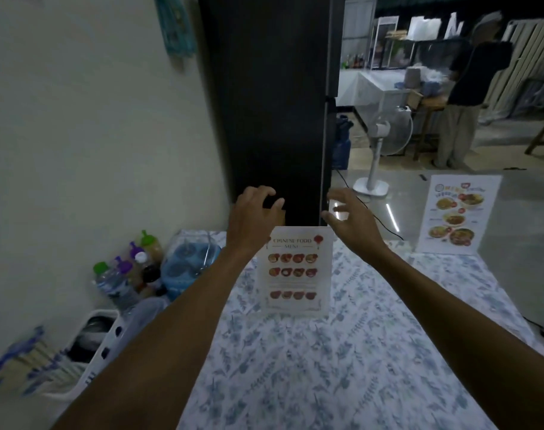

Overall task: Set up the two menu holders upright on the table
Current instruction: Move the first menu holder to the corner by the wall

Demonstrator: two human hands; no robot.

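A clear menu holder with a "Chinese Food Menu" sheet [294,274] stands upright in the middle of the table [342,367], which has a blue leaf-patterned cloth. A second menu holder [458,214] with pictures of dishes stands upright at the table's far right corner. My left hand [255,217] hovers just above the upper left corner of the Chinese menu holder, fingers curled and apart, holding nothing. My right hand [349,220] hovers above its upper right corner, fingers spread, also holding nothing. Neither hand touches the holder.
A tall black fridge [270,103] rises behind the table. At the table's left are condiment bottles [131,268], a blue water jug [186,265] and a white basket [100,339]. A white floor fan [379,150] and a person at a counter [469,88] are beyond.
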